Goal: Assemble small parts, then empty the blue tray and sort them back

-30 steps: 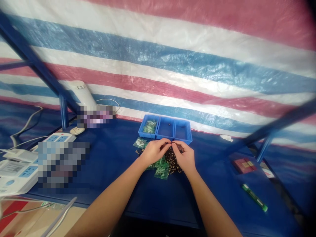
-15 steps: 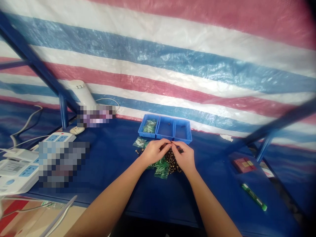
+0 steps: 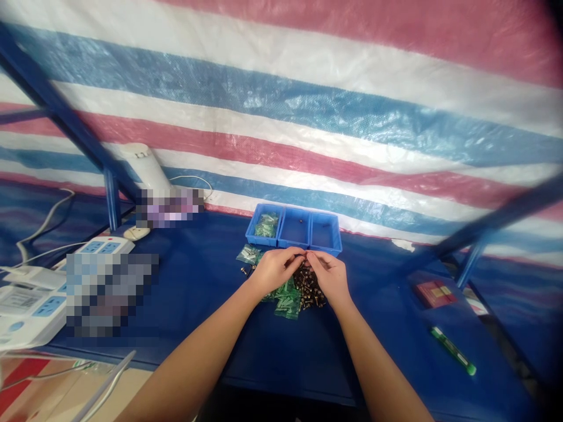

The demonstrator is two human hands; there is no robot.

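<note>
My left hand (image 3: 278, 269) and my right hand (image 3: 328, 274) meet fingertip to fingertip above a pile of brass-and-black screws (image 3: 311, 290). Both are closed in a pinch; whatever sits between the fingertips is too small to make out. Partly under my left hand lie small green-tinted plastic bags (image 3: 287, 302) with pale pieces inside. Another small clear bag (image 3: 248, 254) rests to the left, with a few loose screws (image 3: 245, 270) beside it. Just beyond my hands stands a blue three-part bin (image 3: 294, 228); its left compartment holds several filled bags (image 3: 266, 225).
A white power strip (image 3: 48, 305) with cables lies at the left, next to a blurred-out patch. A white cylinder (image 3: 152, 170) leans at the back. To the right are a dark red box (image 3: 435, 293) and a green tube-like packet (image 3: 453, 350). Blue metal frame bars (image 3: 65, 123) flank the blue table (image 3: 189, 258).
My right hand's fingers have shifted slightly, the thumb and index drawing in at the fingertips. My left hand has stayed almost in place, and the bags and bin have not moved.
</note>
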